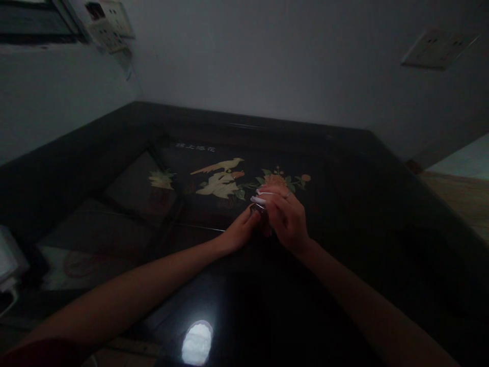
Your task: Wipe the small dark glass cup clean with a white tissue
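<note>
Both my hands meet over a glossy black table [336, 234]. My left hand [243, 228] is wrapped round a small dark, shiny object [260, 209], mostly covered by the fingers; its kind cannot be made out in the dim light. Just above it, my right hand [288, 216] has its fingers bent together over a small white, thin piece [259, 200], which touches or nearly touches the top of the dark object. Whether the two are parts of one thing is unclear. A ring shows on a right finger.
A coloured bird-and-flower picture [219, 184] decorates the tabletop beyond my hands. A white object [8, 255] sits at the left edge. Wall sockets [439, 48] are at the right, and a socket with a plug [109, 33] is at the upper left. Grey walls border the table.
</note>
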`<state>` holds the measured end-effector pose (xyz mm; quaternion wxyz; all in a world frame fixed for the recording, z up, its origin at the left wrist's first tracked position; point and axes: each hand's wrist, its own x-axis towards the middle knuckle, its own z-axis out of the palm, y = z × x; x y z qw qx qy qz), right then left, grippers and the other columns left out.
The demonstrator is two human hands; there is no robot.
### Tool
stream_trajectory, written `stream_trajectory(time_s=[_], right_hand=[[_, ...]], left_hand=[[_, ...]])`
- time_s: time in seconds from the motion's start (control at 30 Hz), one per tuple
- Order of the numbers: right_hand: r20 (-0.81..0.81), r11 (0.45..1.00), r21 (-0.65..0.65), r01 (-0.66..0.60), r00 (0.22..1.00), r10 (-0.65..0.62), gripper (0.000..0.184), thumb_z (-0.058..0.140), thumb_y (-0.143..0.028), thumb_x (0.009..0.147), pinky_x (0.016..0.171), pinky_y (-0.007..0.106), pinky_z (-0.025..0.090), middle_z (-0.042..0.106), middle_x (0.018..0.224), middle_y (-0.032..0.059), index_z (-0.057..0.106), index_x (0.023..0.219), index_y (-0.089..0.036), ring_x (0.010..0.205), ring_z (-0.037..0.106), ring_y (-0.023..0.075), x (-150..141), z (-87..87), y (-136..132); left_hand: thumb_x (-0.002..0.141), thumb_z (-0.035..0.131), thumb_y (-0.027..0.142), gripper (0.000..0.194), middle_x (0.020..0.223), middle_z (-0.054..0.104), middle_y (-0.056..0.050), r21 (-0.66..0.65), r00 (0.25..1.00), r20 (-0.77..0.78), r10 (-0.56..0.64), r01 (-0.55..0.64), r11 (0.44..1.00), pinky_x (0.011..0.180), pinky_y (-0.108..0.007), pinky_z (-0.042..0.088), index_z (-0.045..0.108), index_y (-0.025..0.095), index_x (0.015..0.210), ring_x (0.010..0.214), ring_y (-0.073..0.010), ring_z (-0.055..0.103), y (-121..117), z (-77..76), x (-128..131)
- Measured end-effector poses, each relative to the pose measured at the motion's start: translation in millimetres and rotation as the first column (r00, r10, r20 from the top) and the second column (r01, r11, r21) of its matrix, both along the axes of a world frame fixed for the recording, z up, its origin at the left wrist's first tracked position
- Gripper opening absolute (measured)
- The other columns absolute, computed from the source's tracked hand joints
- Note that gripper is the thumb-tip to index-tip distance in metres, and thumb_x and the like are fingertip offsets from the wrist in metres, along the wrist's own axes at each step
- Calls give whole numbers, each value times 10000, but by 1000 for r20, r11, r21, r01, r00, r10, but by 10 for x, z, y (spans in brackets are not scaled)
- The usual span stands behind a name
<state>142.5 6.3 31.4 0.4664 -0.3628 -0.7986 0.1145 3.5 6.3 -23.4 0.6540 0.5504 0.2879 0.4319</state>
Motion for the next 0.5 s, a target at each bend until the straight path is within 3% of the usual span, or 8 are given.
stream_trajectory(time_s=[0.1, 0.17, 0.37, 0.43, 0.5], right_hand=[[174, 993, 105, -54, 984, 35, 259, 440, -253, 895, 919, 401, 455, 639, 1088, 100, 669, 1007, -210, 1073, 568, 235, 41, 28, 11], [203, 992, 114, -54, 979, 30, 254, 448, -260, 893, 919, 404, 454, 645, 1073, 92, 674, 1000, -217, 1067, 569, 237, 39, 36, 12], [-87, 997, -32, 69, 994, -72, 312, 346, -241, 945, 885, 389, 480, 656, 1003, 89, 649, 1007, -196, 1005, 600, 212, -65, 6, -9], [-98, 997, -27, 71, 992, -73, 311, 348, -244, 946, 890, 392, 481, 653, 1025, 92, 644, 1028, -199, 1016, 599, 213, -72, -2, -11], [-11, 999, 29, 38, 999, -38, 290, 383, -249, 934, 933, 419, 460, 644, 1089, 90, 644, 1057, -219, 1068, 575, 226, -55, -1, -10]], left_hand=[[756, 436, 728, 610, 714, 590, -41, -4, 1000, -30, 3, -3, 1000, 681, -332, 460, 522, 146, 915, 683, -186, 572, 8, -21, -2], [771, 431, 713, 590, 709, 590, -42, -7, 999, -41, 1, -1, 1000, 685, -332, 460, 536, 149, 905, 696, -191, 575, 11, -26, 0], [761, 490, 688, 549, 729, 585, -28, -49, 998, 55, 2, 0, 999, 625, -323, 463, 511, 160, 909, 625, -167, 561, 20, -47, 15], [766, 494, 677, 549, 749, 587, -30, -65, 997, 77, 3, 2, 998, 641, -331, 470, 515, 156, 936, 638, -171, 568, 23, -65, 15], [772, 484, 677, 572, 772, 598, -38, -79, 997, 76, 15, -9, 997, 682, -352, 478, 517, 151, 996, 677, -186, 585, 25, -82, 15]])
